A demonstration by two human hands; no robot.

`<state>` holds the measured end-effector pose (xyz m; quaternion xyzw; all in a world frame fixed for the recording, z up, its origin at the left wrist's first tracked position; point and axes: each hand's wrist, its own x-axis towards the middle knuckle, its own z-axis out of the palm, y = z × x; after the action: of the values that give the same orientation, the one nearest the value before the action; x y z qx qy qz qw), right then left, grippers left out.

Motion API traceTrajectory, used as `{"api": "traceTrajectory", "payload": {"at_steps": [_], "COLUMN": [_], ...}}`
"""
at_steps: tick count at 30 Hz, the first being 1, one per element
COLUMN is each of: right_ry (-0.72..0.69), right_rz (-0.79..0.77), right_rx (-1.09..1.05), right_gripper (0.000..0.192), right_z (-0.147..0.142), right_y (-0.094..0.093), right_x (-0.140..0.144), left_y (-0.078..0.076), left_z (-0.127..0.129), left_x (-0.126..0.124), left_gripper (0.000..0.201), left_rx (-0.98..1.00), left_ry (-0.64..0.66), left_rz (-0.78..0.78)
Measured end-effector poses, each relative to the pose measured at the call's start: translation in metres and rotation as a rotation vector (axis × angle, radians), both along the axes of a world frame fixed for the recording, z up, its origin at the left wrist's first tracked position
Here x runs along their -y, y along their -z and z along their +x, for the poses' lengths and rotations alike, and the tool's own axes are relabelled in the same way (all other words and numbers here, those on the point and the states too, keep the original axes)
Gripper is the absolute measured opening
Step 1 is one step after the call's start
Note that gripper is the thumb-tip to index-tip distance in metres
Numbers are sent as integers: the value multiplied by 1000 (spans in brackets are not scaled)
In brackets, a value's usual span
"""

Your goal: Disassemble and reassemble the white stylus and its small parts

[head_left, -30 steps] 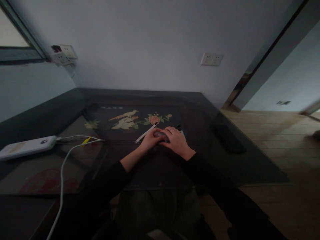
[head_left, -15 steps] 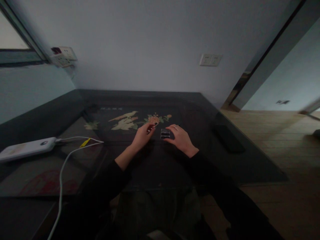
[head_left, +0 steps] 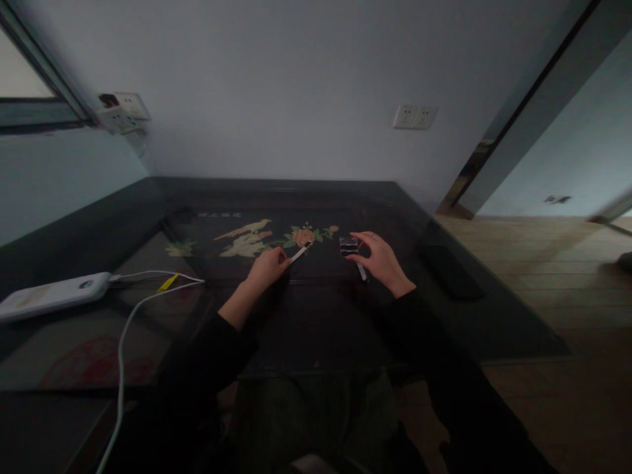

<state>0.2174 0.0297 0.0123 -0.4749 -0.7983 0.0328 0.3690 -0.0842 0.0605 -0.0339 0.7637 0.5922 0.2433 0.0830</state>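
My left hand (head_left: pixel 266 266) is closed, its fingertips pinching one end of a slim white stick with a dark tip (head_left: pixel 300 251). The stick slants up to the right, over the flower picture on the dark table. My right hand (head_left: pixel 382 262) grips a small dark, partly see-through case (head_left: pixel 348 246) between thumb and fingers. Just below that thumb is a second slim white piece with a dark end (head_left: pixel 362 271); whether it lies on the table or touches the hand I cannot tell. The case's contents are too dim to make out.
On the dark table (head_left: pixel 306 329) a white power bank (head_left: pixel 54 295) lies at the left, with a white cable (head_left: pixel 121 355) and yellow tag (head_left: pixel 168 283). A black flat object (head_left: pixel 450 272) lies at the right. Wall sockets (head_left: pixel 415 117) are behind.
My right hand has moved right and slightly away from me with the dark case. My left hand has drawn back to the left, and the white stick in it now shows clearly.
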Motion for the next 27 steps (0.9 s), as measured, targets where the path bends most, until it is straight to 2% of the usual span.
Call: {"api": "traceTrajectory", "payload": {"at_steps": [4, 9, 13, 15, 23, 27], "right_ry": [142, 194, 193, 193, 191, 188], "right_rz": [55, -194, -428, -494, -470, -423], "right_rx": [-43, 129, 216, 240, 328, 320], "right_gripper": [43, 35, 33, 33, 38, 38], "right_z": [44, 75, 77, 77, 78, 75], "right_y": [-5, 5, 13, 15, 23, 23], "right_x": [-12, -17, -17, -18, -24, -24], "left_y": [-1, -10, -14, -15, -21, -23], "left_z": [0, 4, 5, 5, 11, 17], "left_x": [1, 4, 5, 5, 7, 11], "left_gripper": [17, 22, 26, 28, 27, 23], "left_rx": [-19, -73, -108, -105, 5, 168], "left_ry": [-10, -57, -59, -56, -24, 4], "left_rz": [-16, -157, -258, -267, -346, -433]}}
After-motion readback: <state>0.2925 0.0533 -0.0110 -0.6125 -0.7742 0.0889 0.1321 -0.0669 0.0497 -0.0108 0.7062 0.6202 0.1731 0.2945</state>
